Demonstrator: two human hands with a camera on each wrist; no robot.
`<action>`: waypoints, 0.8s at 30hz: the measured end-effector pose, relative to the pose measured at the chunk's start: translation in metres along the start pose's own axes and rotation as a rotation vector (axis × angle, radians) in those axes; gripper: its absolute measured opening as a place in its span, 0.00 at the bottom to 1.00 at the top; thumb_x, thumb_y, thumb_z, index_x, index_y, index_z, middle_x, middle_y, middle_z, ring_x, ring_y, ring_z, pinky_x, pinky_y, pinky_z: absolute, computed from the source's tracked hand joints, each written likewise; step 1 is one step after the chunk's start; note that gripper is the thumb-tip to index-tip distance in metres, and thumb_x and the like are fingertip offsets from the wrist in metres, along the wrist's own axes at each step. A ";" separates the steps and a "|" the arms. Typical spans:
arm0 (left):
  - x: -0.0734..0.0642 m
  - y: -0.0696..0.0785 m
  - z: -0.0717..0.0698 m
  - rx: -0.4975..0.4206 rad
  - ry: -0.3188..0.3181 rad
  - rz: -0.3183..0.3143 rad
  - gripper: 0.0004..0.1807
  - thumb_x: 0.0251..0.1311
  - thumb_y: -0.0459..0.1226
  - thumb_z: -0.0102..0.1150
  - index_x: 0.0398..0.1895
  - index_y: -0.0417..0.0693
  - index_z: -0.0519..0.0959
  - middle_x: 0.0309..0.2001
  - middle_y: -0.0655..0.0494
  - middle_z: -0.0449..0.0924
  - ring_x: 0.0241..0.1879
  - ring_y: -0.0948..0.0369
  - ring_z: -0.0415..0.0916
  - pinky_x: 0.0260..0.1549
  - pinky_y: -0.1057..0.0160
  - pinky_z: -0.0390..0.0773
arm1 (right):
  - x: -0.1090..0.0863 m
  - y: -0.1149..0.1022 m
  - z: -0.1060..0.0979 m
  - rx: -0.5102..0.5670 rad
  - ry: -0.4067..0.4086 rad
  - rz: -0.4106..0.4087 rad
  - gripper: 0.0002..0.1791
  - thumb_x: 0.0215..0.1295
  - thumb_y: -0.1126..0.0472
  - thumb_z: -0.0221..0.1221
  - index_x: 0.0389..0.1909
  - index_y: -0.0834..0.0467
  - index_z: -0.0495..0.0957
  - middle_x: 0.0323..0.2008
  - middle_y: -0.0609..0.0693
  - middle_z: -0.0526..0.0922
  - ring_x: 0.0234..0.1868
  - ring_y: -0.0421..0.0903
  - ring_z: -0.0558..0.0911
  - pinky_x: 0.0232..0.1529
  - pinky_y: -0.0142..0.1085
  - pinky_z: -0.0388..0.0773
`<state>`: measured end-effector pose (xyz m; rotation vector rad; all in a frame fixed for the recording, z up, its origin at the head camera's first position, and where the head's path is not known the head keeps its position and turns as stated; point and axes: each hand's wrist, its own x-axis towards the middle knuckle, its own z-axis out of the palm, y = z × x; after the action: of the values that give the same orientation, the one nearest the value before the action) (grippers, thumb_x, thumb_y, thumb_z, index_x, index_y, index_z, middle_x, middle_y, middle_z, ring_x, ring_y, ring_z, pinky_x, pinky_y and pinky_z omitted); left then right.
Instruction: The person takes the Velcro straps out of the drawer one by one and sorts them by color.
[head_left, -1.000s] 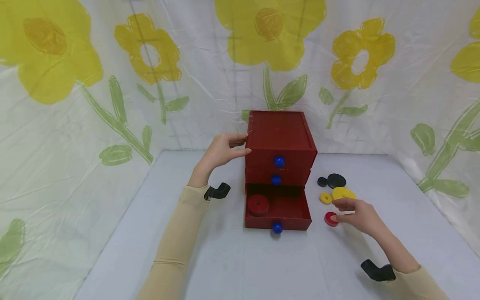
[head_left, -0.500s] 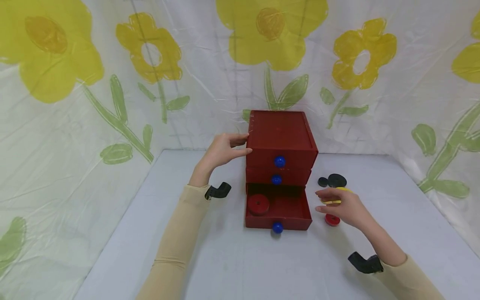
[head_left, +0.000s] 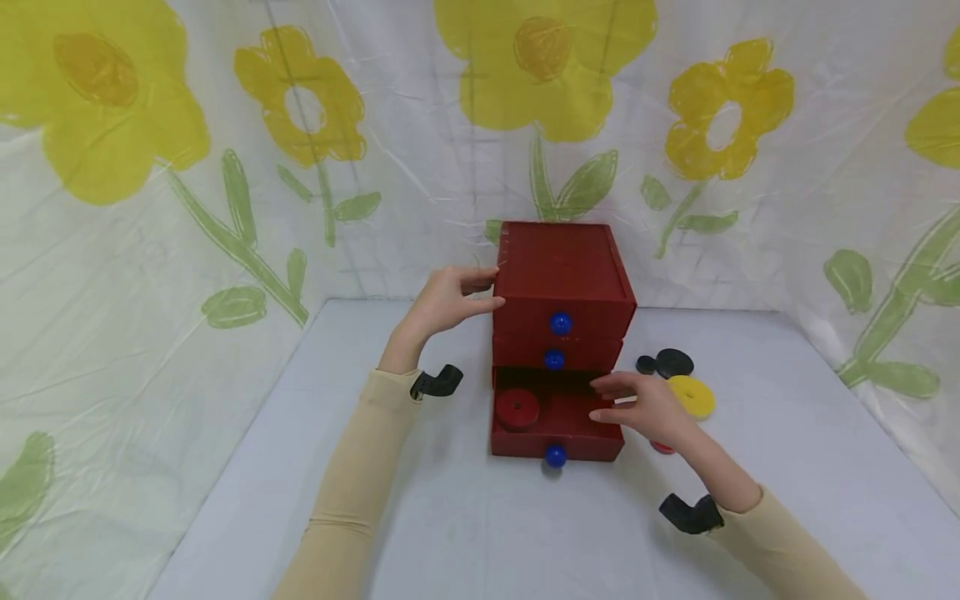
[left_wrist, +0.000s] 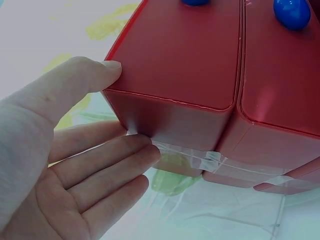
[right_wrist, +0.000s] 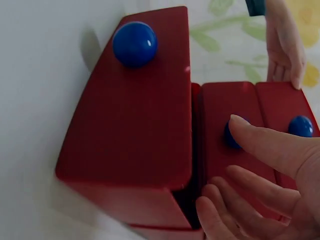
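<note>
A red chest of small drawers (head_left: 562, 262) with blue knobs stands at the table's back. Its bottom drawer (head_left: 570, 446) is pulled out, with a thick red disc (head_left: 517, 410) lying inside at the left. My left hand (head_left: 442, 302) touches the chest's upper left corner. In the left wrist view its thumb (left_wrist: 111, 67) lies on the front edge and its straight fingers meet the side. Over the right side of the open drawer hovers my right hand (head_left: 645, 407), fingers spread and loosely bent. Nothing shows between thumb and fingers in the right wrist view.
Right of the chest lie a large yellow disc (head_left: 692, 397), a large black disc (head_left: 674, 363) and a small black disc (head_left: 646, 364). A small red disc (head_left: 663, 447) is mostly hidden under my right wrist. A flowered curtain (head_left: 420, 208) hangs behind the table.
My right hand has moved left, from beside the small red and yellow discs to above the open drawer. The left hand has stayed on the chest.
</note>
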<state>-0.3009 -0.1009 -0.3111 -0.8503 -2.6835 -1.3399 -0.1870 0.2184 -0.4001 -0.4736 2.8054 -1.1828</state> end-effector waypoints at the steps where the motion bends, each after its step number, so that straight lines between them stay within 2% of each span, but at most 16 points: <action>1: 0.000 0.000 0.000 0.004 0.000 -0.001 0.31 0.56 0.47 0.65 0.63 0.50 0.73 0.60 0.52 0.76 0.57 0.58 0.76 0.55 0.56 0.76 | 0.002 -0.001 0.003 0.007 -0.007 0.004 0.28 0.54 0.50 0.68 0.54 0.60 0.77 0.49 0.59 0.82 0.50 0.55 0.81 0.43 0.39 0.83; 4: 0.000 0.001 0.000 0.014 0.001 -0.002 0.31 0.56 0.48 0.65 0.63 0.50 0.73 0.60 0.53 0.76 0.57 0.59 0.76 0.53 0.59 0.76 | 0.008 -0.003 0.011 0.006 -0.026 0.004 0.29 0.54 0.49 0.68 0.54 0.59 0.78 0.49 0.58 0.82 0.49 0.54 0.81 0.43 0.39 0.82; 14: -0.001 0.000 0.001 0.011 0.003 -0.007 0.30 0.56 0.47 0.65 0.63 0.50 0.73 0.60 0.52 0.76 0.57 0.58 0.76 0.54 0.60 0.76 | 0.026 -0.012 0.036 0.037 -0.064 -0.074 0.26 0.54 0.53 0.68 0.52 0.62 0.78 0.48 0.59 0.82 0.47 0.54 0.82 0.45 0.43 0.82; 24: 0.000 -0.001 0.001 0.037 0.008 0.006 0.30 0.56 0.49 0.64 0.63 0.51 0.73 0.59 0.52 0.77 0.57 0.59 0.76 0.54 0.59 0.76 | 0.044 -0.020 0.052 0.018 -0.095 -0.084 0.26 0.53 0.57 0.70 0.52 0.63 0.78 0.47 0.59 0.83 0.47 0.54 0.83 0.47 0.44 0.81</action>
<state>-0.3014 -0.1005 -0.3124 -0.8469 -2.6887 -1.2857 -0.2145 0.1559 -0.4200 -0.6339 2.7174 -1.1669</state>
